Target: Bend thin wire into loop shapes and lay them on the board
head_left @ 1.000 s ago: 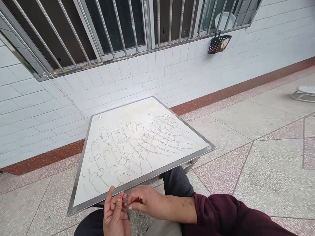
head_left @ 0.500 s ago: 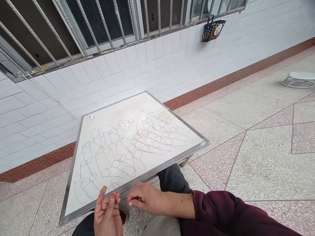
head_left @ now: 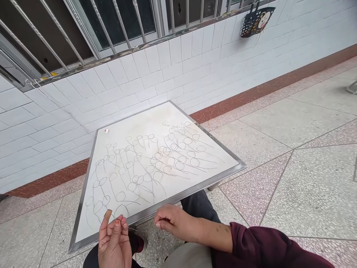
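Observation:
My left hand point(head_left: 113, 242) is raised palm-up at the bottom, its thumb and fingertips pinched on one end of a thin thread point(head_left: 139, 230). My right hand point(head_left: 177, 223), in a maroon sleeve, pinches the same thread a little to the right. Both hands hover just in front of the near metal rim of a low white table point(head_left: 156, 210). Several thin knotted loops with long tails point(head_left: 156, 160) lie in rows across the tabletop. A tiny red and white object point(head_left: 106, 130) sits near its far left corner.
A white tiled wall with a barred window point(head_left: 111, 26) stands behind the table. A dark basket point(head_left: 256, 21) hangs from the bars at top right. Terrazzo floor spreads to the right, with a metal stool leg point(head_left: 351, 87) at the frame edge. My knees are under the table.
My hands have drawn apart, the left going left and down and the right staying near the table rim, stretching the thread between them. The view has shifted slightly.

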`<state>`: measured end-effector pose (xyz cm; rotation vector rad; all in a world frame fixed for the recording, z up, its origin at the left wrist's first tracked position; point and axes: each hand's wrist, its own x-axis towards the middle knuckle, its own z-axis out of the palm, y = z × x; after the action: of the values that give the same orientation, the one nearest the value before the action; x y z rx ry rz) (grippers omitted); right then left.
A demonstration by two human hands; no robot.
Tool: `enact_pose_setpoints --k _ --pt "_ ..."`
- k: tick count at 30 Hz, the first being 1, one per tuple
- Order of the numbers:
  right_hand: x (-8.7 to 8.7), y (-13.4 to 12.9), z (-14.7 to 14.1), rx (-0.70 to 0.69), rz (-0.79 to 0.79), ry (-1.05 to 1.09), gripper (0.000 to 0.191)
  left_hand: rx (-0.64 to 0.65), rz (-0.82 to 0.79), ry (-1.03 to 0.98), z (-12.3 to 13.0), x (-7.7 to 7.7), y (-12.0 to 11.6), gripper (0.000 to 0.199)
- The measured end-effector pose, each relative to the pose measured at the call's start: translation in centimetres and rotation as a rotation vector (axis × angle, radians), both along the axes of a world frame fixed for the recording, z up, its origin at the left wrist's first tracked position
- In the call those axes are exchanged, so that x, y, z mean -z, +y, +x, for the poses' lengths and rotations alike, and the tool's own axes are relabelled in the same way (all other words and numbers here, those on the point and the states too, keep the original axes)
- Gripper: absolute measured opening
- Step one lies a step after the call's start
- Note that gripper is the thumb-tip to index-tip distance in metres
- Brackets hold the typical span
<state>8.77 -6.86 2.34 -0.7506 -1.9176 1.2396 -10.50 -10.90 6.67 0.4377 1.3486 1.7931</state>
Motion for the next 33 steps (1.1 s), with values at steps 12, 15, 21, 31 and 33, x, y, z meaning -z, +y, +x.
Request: enact_pose_setpoints --k 12,15,21,31,33 --pt "0.3 2.7 0.8 0.001 -0.626 0.388 0.037 0.511 -0.233 0.044 3.9 1.9 2.1 0.055" --pt "0.7 3.3 1.3 0.064 -0.584 0.386 0.036 0.557 -0.23 0.056 4.4 2.1 2.6 0.056" --pt "1.4 4.6 2.3 0.106 -0.608 0.342 0.035 0.61 -0.196 0.021 5.5 2.3 3.6 0.061" --pt "-0.2 9.7 4.8 0.206 -0.644 0.312 0.035 0.583 -0.185 -0.039 5.6 2.6 5.7 0.057" --pt "-1.0 12.7 6.0 0.269 -0.601 0.277 0.032 0.527 -0.212 -0.022 5.2 2.8 5.9 0.059"
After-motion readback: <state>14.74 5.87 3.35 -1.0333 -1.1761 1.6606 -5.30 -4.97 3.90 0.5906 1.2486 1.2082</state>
